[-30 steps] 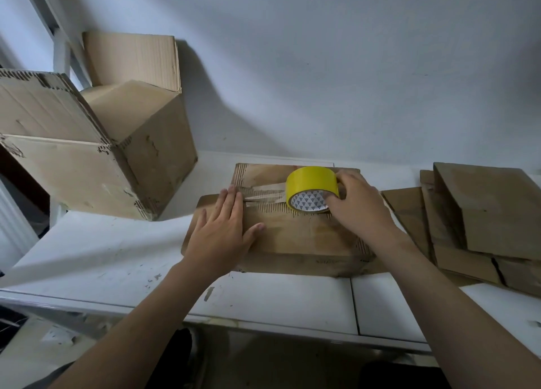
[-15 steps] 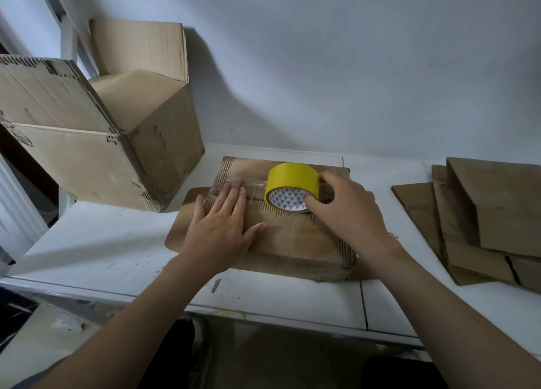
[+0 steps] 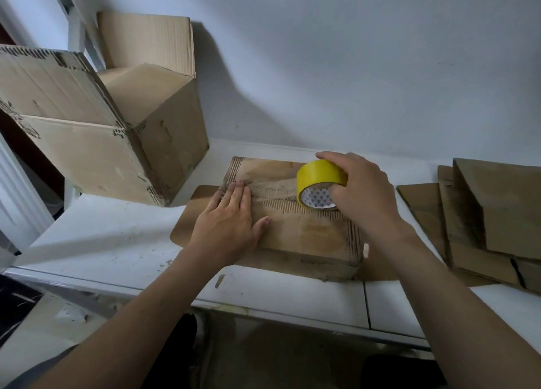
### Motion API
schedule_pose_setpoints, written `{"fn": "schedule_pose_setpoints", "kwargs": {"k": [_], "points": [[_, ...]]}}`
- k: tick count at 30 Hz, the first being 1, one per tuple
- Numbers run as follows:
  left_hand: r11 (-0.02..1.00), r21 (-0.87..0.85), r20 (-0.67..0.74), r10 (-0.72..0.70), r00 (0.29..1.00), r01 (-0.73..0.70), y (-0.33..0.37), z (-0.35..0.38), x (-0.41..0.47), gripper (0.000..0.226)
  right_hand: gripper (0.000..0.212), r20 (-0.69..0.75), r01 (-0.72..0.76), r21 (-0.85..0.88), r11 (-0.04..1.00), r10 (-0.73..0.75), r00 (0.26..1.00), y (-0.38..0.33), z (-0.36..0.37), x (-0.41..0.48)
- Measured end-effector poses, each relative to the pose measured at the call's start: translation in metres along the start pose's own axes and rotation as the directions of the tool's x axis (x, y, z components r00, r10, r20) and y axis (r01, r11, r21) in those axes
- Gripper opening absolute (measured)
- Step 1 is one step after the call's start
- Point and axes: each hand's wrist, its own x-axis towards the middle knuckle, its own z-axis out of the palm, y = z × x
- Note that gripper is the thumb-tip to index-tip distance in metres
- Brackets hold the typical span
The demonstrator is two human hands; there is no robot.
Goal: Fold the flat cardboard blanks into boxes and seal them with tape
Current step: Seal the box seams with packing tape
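A low folded cardboard box [image 3: 304, 230] lies on the white table [image 3: 111, 242], resting on a flat brown sheet. My left hand [image 3: 231, 221] presses flat on the box's left part, fingers straight over the end of a clear tape strip [image 3: 275, 188] that runs along the top seam. My right hand [image 3: 360, 195] grips a yellow tape roll [image 3: 319, 180] standing on edge near the middle of the seam, fingers curled over its top and thumb by its core.
Two large open cardboard boxes [image 3: 123, 131] stand at the back left, close to the small box. A stack of flat cardboard blanks [image 3: 483, 218] lies at the right. The wall is right behind; the table's front edge is near my forearms.
My right hand has carried the tape roll rightward along the seam, and more clear tape lies on the box. My left hand stays pressed on the left end.
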Motion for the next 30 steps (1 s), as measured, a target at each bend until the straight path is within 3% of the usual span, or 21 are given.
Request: {"fn": "schedule_pose_setpoints", "kwargs": {"k": [8,12,17,22,27,30], "points": [[1.000,0.023,0.035,-0.021,0.999,0.020,0.010,-0.004,0.004,0.114,0.072,0.047,0.067,0.180,0.981,-0.077,0.996,0.039,-0.005,-0.007],[0.997,0.065,0.032,-0.049,0.998,0.046,0.026,-0.007,0.009,0.115,0.075,0.092,0.082,0.181,0.980,-0.100,0.991,0.048,-0.004,-0.009],[0.996,-0.049,0.006,0.075,0.997,-0.074,0.039,-0.003,0.015,0.114,0.078,0.109,0.100,0.173,0.980,-0.119,0.987,0.049,0.001,-0.005],[0.995,-0.071,0.027,0.072,0.997,-0.070,0.039,0.000,0.014,0.110,0.071,-0.014,0.112,0.322,0.940,-0.114,0.993,0.041,-0.003,-0.002],[0.993,-0.107,0.036,0.063,0.997,-0.058,0.038,-0.001,0.016,0.113,0.062,-0.075,0.154,0.180,0.971,-0.142,0.987,0.054,-0.020,-0.001],[0.991,-0.122,0.035,0.063,0.997,-0.058,0.037,-0.003,0.017,0.113,0.067,-0.043,0.159,0.156,0.975,-0.154,0.987,0.065,-0.025,-0.006]]}}
